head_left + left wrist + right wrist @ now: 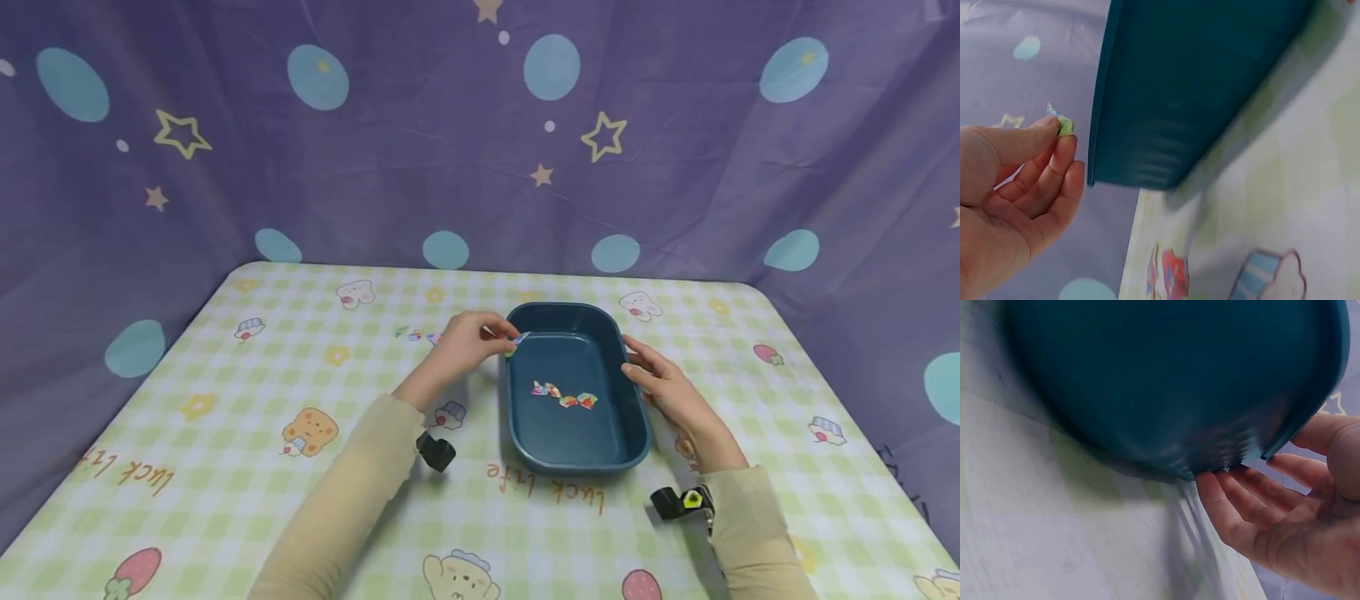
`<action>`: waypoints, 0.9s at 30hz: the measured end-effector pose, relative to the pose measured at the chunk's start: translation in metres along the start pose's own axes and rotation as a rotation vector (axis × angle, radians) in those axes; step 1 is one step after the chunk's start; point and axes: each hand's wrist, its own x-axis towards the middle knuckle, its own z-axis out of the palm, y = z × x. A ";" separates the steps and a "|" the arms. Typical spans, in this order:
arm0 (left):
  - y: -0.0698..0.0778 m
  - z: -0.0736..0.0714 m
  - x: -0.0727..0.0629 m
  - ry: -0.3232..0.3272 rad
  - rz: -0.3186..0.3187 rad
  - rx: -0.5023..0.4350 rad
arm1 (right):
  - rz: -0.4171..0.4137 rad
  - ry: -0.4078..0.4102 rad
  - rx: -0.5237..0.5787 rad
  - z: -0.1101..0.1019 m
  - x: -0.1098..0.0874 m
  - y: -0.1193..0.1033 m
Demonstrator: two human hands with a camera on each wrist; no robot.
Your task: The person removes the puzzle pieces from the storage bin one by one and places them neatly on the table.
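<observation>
Nearest, two beige fabric sleeves [348,492] are seen, with a small black camera [437,452] worn at the left wrist. Beyond them, on the green-and-white checked cloth [247,508] with printed cartoons, a dark teal, deep rectangular container [573,446] with rounded corners is placed between the two hands. Its long axis is directed away from the person, with the far end turned slightly to the left. By the right hand [667,383] the right wall is held, the thumb being at the rim and the spaced fingertips against the outer side. On the container's floor, several small colourful pieces [587,401] are lying in a loose row. By the left hand [467,342], a tiny green-and-blue piece [1065,127] is pinched between thumb and finger at the left rim, nearer to the far end; whether the rim is touched cannot be told. To the left of this hand, and nearer to it than to the right one, a few bright small pieces [415,335] are found on the cloth. Farthest, a purple curtain [420,175] with stars is hung.
</observation>
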 end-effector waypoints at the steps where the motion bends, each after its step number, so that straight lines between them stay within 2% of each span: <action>1: -0.003 -0.002 -0.001 0.009 -0.010 -0.010 | 0.004 0.001 -0.002 0.000 0.000 0.000; 5: -0.015 -0.010 -0.004 0.033 -0.061 -0.057 | 0.005 0.003 -0.003 0.001 0.000 0.000; 7: -0.021 -0.014 -0.005 0.037 -0.064 -0.060 | 0.004 0.003 -0.004 0.001 -0.001 0.000; 21: -0.067 -0.040 -0.021 0.119 -0.164 -0.004 | 0.009 -0.002 -0.006 -0.001 -0.001 0.000; 27: -0.081 -0.050 -0.025 0.126 -0.197 0.046 | 0.007 -0.006 0.009 -0.001 0.000 0.000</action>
